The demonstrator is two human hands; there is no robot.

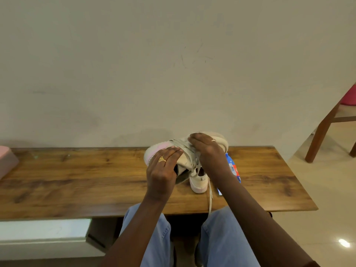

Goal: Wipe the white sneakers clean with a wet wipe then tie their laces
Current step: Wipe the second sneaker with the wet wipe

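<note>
A white sneaker with a pink-tinted sole is lifted and tilted above the wooden bench. My left hand grips its side near the opening, fingers laid along the upper. From the right, my right hand covers the laced front, its fingertips curled down onto the laces. Whether a wipe lies under that hand is hidden. The second white sneaker stands on the bench below, heel towards me, and a loose lace hangs from it over the front edge.
A blue wet-wipe pack lies on the bench, partly hidden by my right forearm. A pink box sits at the bench's far left. A wall stands close behind, and a wooden chair leg rises at the right. My knees are under the front edge.
</note>
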